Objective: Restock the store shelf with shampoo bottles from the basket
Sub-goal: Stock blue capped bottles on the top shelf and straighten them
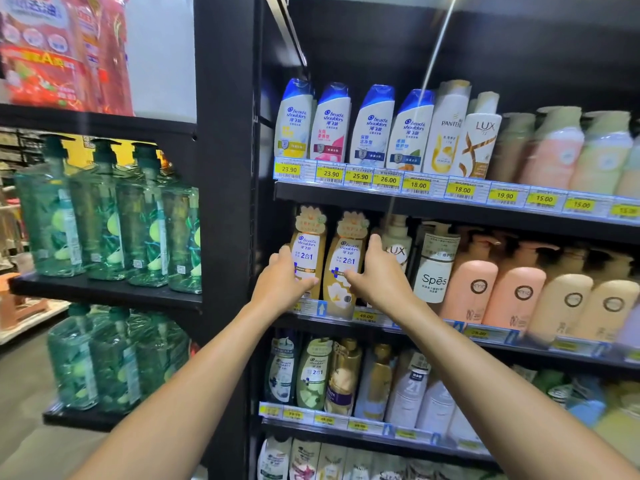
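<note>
both hands are seating two tall amber plastic shampoo bottles on the black metal middle shelf (346, 197): left hand (282, 284) is gripping the left bottle (308, 251), right hand (377, 275) is clasping the right bottle (346, 268); next, likely releasing; basket unseen.

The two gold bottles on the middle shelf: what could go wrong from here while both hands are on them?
1. The right gold bottle leans left and overhangs the shelf edge, so it may tip out if the right hand lets go.
2. The left hand covers only the lower part of the left gold bottle, which could knock its leaning neighbour.
</note>
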### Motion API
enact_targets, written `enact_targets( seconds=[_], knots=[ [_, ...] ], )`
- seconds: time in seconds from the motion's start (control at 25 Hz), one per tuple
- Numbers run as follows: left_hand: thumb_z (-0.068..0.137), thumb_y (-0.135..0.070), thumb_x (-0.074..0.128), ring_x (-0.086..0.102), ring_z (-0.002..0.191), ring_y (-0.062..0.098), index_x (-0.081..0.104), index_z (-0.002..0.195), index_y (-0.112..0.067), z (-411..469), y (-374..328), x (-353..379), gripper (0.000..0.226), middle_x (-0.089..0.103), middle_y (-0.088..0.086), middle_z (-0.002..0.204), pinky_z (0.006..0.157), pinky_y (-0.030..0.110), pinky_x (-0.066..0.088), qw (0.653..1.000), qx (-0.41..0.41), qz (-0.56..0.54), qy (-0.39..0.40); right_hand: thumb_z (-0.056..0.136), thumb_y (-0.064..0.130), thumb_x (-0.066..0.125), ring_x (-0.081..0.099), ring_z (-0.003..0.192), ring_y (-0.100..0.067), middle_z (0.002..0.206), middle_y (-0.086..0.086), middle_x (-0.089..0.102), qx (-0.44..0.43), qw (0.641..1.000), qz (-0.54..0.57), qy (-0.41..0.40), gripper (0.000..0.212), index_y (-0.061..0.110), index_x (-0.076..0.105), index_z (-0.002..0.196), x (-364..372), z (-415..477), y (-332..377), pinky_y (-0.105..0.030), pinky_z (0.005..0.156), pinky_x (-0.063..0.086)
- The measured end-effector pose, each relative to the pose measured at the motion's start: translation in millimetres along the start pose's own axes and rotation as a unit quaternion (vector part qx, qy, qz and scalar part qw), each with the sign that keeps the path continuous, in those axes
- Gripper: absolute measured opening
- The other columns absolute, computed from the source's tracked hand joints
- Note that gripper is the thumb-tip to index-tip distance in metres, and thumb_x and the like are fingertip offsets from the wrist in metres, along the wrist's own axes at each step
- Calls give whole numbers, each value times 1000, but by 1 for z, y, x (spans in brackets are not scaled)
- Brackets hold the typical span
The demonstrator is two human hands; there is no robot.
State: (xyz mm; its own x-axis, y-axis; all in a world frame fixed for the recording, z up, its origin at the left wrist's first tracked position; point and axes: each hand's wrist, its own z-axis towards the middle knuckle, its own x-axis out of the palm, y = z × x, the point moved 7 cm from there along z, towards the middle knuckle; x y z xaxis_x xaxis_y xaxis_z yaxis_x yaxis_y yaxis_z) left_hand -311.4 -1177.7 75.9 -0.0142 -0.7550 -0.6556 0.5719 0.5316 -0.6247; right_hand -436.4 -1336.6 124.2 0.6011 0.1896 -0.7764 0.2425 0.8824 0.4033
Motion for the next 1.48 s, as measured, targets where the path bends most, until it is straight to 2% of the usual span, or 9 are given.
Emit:
enact_targets(
  seconds=[0.2, 0.32, 0.44, 0.72, 1.08, 1.16, 1.28, 1.36, 1.48],
  knots=[
    [81, -39, 87, 63, 99, 19, 43, 131, -20, 0, -1, -1, 69, 52, 3, 123, 76, 34, 54, 1000, 2, -7, 2, 93, 35, 70, 71, 84, -27, 99, -7, 71, 44, 998, 7, 53, 42, 13, 42, 115, 30, -2, -9, -38, 70, 57],
    [81, -37, 87, 63, 98, 19, 43, 131, -20, 0, -1, 0, 68, 51, 3, 125, 77, 34, 54, 1000, 3, -13, 6, 98, 33, 65, 73, 63, -24, 81, -7, 74, 68, 993, 66, 75, 33, 16, 40, 111, 39, -3, -14, -42, 66, 63],
    [83, -37, 85, 62, 101, 20, 41, 135, -18, 0, 0, 2, 71, 50, 4, 128, 78, 33, 52, 1000, 4, -10, 10, 100, 34, 64, 69, 52, -16, 70, -6, 73, 66, 989, 93, 90, 32, 15, 41, 113, 36, -6, -17, -32, 55, 57],
    [86, -39, 83, 58, 122, 29, 23, 156, -13, 4, 5, 5, 96, 47, 11, 142, 95, 44, 56, 1000, -6, 5, 11, 99, 32, 64, 70, 55, -16, 107, 6, 66, 10, 989, 112, 96, 32, 21, 41, 119, 26, -12, -14, -39, 63, 63],
    [88, -37, 81, 57, 126, 26, 8, 164, -11, -7, 2, 2, 109, 42, 12, 150, 95, 38, 53, 1000, -8, -21, -1, 101, 28, 61, 73, 62, -15, 100, 0, 71, 35, 978, 181, 98, 33, 18, 48, 129, 33, -17, -17, -34, 58, 63],
    [89, -35, 80, 53, 132, 25, 9, 164, -12, -17, -1, -2, 106, 39, 11, 154, 100, 38, 51, 999, 9, -45, -21, 99, 28, 63, 72, 62, -11, 104, 3, 73, 26, 978, 193, 69, 43, 19, 50, 139, 25, -26, -19, -29, 56, 60],
    [94, -23, 74, 47, 134, 19, 32, 157, -17, -46, -18, -21, 76, 42, 1, 148, 108, 39, 47, 977, 127, -83, -152, 96, 28, 65, 66, 72, -3, 111, 12, 67, -23, 990, 134, -43, 36, 25, 60, 132, -3, -42, -29, -32, 75, 59],
    [97, -17, 69, 56, 111, 8, 46, 147, -19, -64, -41, -26, 56, 48, -5, 136, 97, 37, 53, 957, 192, -105, -192, 93, 23, 66, 62, 75, -3, 112, 11, 60, -51, 984, 114, -129, 28, 26, 62, 121, -29, -52, -45, -38, 80, 57],
    [100, -28, 64, 61, 77, 5, 48, 146, -25, -70, -78, -3, 49, 56, -11, 134, 81, 36, 56, 967, 202, -101, -121, 87, 15, 69, 62, 93, -18, 129, 2, 50, -40, 967, 107, -228, 47, 19, 53, 131, -66, -60, -74, -44, 88, 53]
  ],
)
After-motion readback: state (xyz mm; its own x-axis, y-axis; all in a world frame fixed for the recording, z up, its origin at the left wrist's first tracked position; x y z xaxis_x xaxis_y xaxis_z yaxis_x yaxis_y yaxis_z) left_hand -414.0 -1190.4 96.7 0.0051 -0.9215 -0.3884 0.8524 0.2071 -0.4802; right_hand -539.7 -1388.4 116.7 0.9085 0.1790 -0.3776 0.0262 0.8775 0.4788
